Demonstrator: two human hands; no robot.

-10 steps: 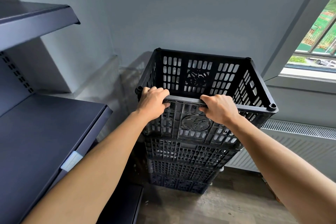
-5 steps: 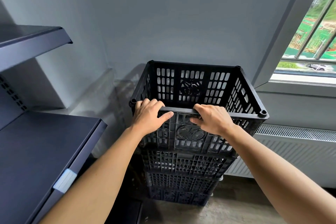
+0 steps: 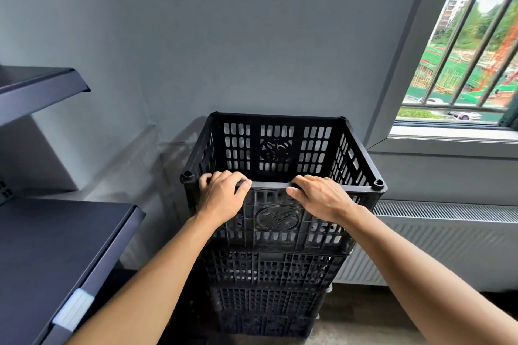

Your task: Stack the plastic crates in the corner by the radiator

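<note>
**Top crate gripped on the corner stack**

The top crate (image 3: pixel 283 165) is black slotted plastic with a round moulded emblem on each long wall and a socket knob at every corner of its rim. It sits level on a stack of lower crates (image 3: pixel 269 288) of the same black lattice, standing on the floor (image 3: pixel 364 325) in the corner. The left hand (image 3: pixel 221 199) and right hand (image 3: pixel 322 199) each curl over the near rim, fingers inside, thumbs outside, both closed on it. At three o'clock, just beside the stack, runs a white radiator (image 3: pixel 437 235) under a barred window (image 3: pixel 462 70). At nine o'clock stand dark shelves (image 3: pixel 56 249). Behind is a grey wall (image 3: pixel 224 36).
</note>
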